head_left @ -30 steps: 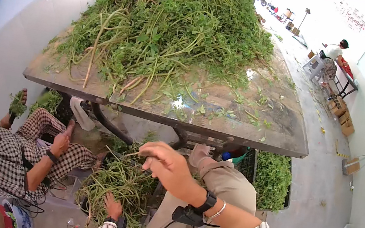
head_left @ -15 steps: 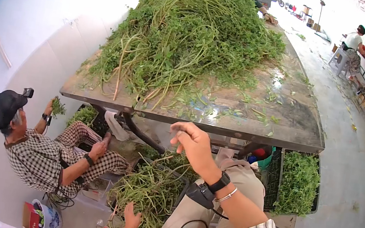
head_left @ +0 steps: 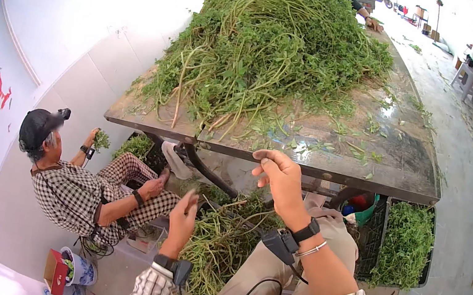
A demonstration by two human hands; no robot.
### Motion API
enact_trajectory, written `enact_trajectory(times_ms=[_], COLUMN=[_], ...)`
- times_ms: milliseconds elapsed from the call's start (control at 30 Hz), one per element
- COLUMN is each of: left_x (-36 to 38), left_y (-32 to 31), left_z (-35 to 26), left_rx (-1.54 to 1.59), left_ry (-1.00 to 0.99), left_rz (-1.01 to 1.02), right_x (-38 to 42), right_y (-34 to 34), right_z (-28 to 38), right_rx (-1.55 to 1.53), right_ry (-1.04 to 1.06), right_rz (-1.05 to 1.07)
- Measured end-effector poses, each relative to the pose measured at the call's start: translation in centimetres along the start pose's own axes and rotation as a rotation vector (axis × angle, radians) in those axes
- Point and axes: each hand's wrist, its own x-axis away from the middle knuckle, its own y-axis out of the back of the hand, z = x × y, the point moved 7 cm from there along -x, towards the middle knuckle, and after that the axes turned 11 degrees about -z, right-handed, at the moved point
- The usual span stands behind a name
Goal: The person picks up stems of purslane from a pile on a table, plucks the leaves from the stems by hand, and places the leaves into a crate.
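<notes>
My right hand (head_left: 280,183) hangs in front of the near edge of the table (head_left: 393,181), fingers loosely bent and a little apart, with nothing visible in them. Above a dark crate of stripped-looking green stems (head_left: 227,243), my left hand (head_left: 181,223) is raised with its fingers pointing up. Its fingertips are blurred and I see nothing in it. A large heap of leafy green stems (head_left: 276,60) covers much of the tabletop, beyond both hands. Loose leaves and bits of stem lie between the heap and the edge.
A co-worker in a checked shirt (head_left: 74,198) sits at left holding a small green bunch (head_left: 101,140). A black crate of greens (head_left: 405,244) stands at right. Buckets (head_left: 80,268) stand at lower left. Another person's hand (head_left: 374,24) rests at the table's far side.
My left hand has risen from low over the stem crate to beside its upper part. My right hand stays near the table edge. The whole view has shifted slightly.
</notes>
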Motion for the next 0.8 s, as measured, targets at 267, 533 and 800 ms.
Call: enact_trajectory(times_ms=[267, 533, 800], left_x=[-9.2, -13.4, -16.7], left_y=[-1.9, -6.0, -9.2], left_z=[-6.1, -10.6, -10.1], left_rx=[0.138, -0.035, -0.446], left_ry=[-0.136, -0.260, -0.473], left_rz=[-0.080, -0.048, -0.081], right_x=[0.0, 0.0, -0.1], right_y=[0.1, 0.2, 0.3], right_z=[0.3, 1.3, 1.6], right_rx=[0.060, 0.119, 0.150], right_ry=[-0.014, 0.039, 0.045], right_rz=[-0.006, 0.001, 0.007])
